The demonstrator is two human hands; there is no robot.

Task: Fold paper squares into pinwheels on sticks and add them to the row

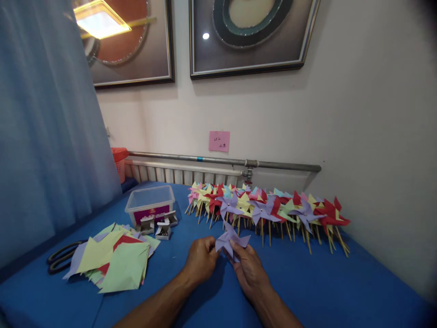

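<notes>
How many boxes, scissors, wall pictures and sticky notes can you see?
Clear plastic box with purple label: 1
Small open cardboard boxes: 3
Black-handled scissors: 1
Framed wall pictures: 2
Pink sticky note: 1
Total: 8

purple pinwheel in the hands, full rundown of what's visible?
The purple pinwheel is pale lilac paper folded into pointed, star-like vanes. No stick shows on it. It is held just above the blue tablecloth, in front of the row of finished pinwheels. The left hand pinches its left edge, and the right hand grips its lower right vanes, fingers partly covering them.
</notes>
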